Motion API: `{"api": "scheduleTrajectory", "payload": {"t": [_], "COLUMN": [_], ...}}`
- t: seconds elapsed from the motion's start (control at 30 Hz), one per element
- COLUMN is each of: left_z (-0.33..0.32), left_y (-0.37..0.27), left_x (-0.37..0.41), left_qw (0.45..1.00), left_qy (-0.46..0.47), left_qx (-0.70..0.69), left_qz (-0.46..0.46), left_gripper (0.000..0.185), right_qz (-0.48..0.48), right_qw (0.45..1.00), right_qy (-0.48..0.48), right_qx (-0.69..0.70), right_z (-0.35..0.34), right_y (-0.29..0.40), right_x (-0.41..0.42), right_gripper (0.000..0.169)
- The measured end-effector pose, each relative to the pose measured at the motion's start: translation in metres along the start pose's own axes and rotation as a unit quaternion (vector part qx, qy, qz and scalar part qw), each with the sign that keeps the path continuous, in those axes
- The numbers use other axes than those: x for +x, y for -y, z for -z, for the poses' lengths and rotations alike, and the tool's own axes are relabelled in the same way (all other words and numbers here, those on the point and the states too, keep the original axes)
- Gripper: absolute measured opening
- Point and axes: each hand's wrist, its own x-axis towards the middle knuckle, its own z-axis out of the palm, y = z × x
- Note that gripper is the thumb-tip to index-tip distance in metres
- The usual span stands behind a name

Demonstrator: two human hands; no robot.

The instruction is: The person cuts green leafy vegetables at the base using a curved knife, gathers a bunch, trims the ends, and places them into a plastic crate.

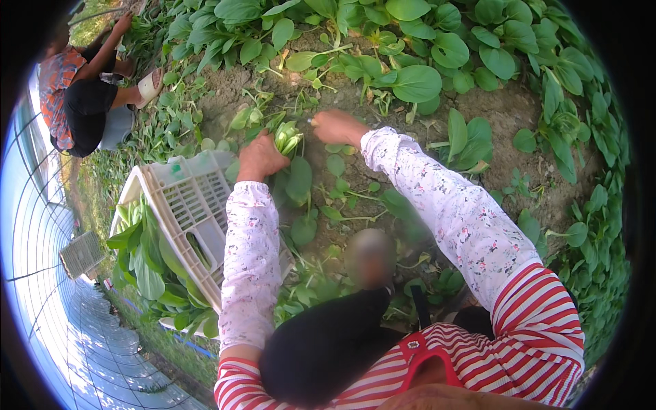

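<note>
My left hand [260, 156] grips a bunch of leafy greens [288, 137], with the pale stem ends turned up towards my other hand. Broad leaves of the bunch hang down beside my fingers. Just to the right, my right hand [335, 128] is closed around a small tool [309, 121]; only a bit of its metal shows, so its kind is unclear. Both hands are low over the soil [353, 174], where loose leaves and stems are strewn. Left of my left forearm, a white slatted plastic crate [197, 192] holds many leafy greens [148, 261].
Growing leafy greens [415, 82] line the far side and the right. At upper left another person [84, 97] crouches among plants. Beyond the crate, a second slatted crate [82, 254] stands near the plastic greenhouse wall [56, 307]. My bent knee [323, 338] is below my hands.
</note>
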Motion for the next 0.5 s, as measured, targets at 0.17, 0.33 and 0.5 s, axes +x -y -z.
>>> {"api": "scheduleTrajectory", "payload": {"t": [0.17, 0.33, 0.5], "left_z": [-0.005, 0.006, 0.013], "left_y": [-0.009, -0.038, -0.072], "left_x": [-0.036, -0.092, -0.122], "left_qw": [0.993, 0.976, 0.949], "left_qy": [-0.1, -0.17, -0.216], "left_qx": [-0.009, -0.009, -0.019], "left_qz": [-0.057, -0.14, -0.227], "left_gripper": [0.062, 0.058, 0.055], "right_qz": [0.064, 0.067, 0.043], "right_qw": [0.949, 0.93, 0.959], "right_qy": [-0.255, -0.227, -0.16], "right_qx": [0.172, 0.282, 0.23], "right_z": [-0.002, 0.013, 0.028], "right_y": [-0.017, -0.003, -0.012], "right_x": [-0.025, -0.045, -0.058], "right_gripper": [0.023, 0.037, 0.028]}}
